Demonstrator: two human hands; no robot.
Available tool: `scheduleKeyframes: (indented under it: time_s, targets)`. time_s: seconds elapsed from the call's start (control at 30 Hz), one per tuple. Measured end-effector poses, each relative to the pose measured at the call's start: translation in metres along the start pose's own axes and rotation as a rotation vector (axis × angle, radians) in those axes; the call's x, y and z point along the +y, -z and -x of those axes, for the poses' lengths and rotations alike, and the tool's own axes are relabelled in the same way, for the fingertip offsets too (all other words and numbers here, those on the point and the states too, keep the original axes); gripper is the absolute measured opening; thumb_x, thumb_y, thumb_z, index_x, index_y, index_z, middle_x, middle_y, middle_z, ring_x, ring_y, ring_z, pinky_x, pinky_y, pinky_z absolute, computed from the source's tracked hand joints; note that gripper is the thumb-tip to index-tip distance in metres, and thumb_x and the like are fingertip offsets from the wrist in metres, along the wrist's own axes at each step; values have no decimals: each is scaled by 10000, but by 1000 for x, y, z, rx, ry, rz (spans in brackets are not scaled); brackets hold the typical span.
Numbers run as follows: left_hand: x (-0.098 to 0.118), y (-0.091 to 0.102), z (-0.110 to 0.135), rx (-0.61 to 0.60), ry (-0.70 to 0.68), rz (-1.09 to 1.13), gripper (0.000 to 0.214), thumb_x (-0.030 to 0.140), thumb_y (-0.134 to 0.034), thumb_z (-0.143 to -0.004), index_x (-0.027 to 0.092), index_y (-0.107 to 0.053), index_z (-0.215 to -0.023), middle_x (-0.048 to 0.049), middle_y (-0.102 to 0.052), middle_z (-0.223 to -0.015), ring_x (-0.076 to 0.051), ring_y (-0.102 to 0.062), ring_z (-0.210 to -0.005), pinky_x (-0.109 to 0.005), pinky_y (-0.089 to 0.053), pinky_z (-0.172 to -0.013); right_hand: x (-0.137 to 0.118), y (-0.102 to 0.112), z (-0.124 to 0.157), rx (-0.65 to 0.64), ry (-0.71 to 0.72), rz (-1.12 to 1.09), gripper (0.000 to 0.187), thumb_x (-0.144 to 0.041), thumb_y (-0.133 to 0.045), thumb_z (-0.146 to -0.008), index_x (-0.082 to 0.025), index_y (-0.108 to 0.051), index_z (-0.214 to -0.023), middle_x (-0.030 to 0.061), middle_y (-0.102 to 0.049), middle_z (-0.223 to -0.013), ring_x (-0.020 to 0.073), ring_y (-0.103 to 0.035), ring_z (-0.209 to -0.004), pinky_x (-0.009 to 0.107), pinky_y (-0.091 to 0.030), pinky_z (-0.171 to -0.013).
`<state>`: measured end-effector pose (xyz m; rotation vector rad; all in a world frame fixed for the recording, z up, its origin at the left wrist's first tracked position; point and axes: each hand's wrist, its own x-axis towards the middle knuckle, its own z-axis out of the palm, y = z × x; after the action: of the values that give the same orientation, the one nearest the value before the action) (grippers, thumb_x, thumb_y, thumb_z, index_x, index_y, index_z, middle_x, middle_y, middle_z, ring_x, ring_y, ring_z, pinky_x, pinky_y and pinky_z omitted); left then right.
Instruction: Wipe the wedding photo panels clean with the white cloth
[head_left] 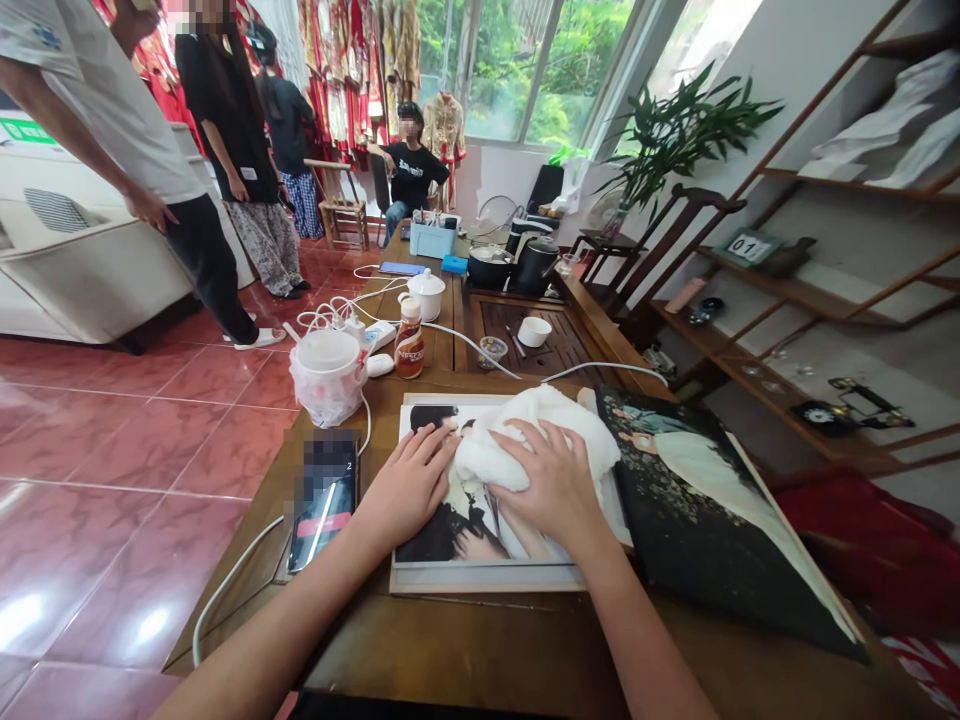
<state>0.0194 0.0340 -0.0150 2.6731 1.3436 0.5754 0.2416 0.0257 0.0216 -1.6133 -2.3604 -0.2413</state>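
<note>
My right hand (553, 482) lies on a bunched white cloth towel (532, 440), its fingers pressed into the fabric. The towel sits on a glossy wedding-style photo album page (480, 530). My left hand (409, 487) rests flat on the photo, fingers apart, with its fingertips at the towel's edge. To the right, a large dark photo panel (720, 530) lies tilted against the album. A smartphone (324, 500) with a blurred screen lies on the table (450, 640) beyond my left hand, a white cable running from it.
On the wooden table stand a plastic-wrapped white pot (328, 375), a brown drink bottle (409, 338), a white lidded jar (427, 295) and a black kettle (534, 265), among tangled white cables. Several people stand or sit beyond it on the red tiled floor (127, 500).
</note>
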Motion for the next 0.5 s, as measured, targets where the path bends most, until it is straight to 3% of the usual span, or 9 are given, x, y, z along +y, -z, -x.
scheduleKeyframes:
  time_s: [0.3, 0.5]
  targets:
    - [4, 5, -5, -17, 18, -1, 444, 212, -401, -965, 212, -393, -1409, -57, -351, -1502, -266, -312, -1384, -471, -296, -1128, -16, 19, 51, -102, 188, -107, 628, -535, -654, -696, -388, -525, -1292, -14, -516, -1357, 342, -392, -1203, 547, -176, -1048]
    - [2, 3, -3, -14, 10, -6, 442, 223, -402, -967, 207, -393, -1408, -65, -364, -1494, -261, -314, -1383, -464, -296, -1128, -8, 13, 39, -107, 171, -115, 603, -545, -658, -697, -380, -549, -1267, -3, -527, -1346, 335, -404, -1201, 531, -200, -1035]
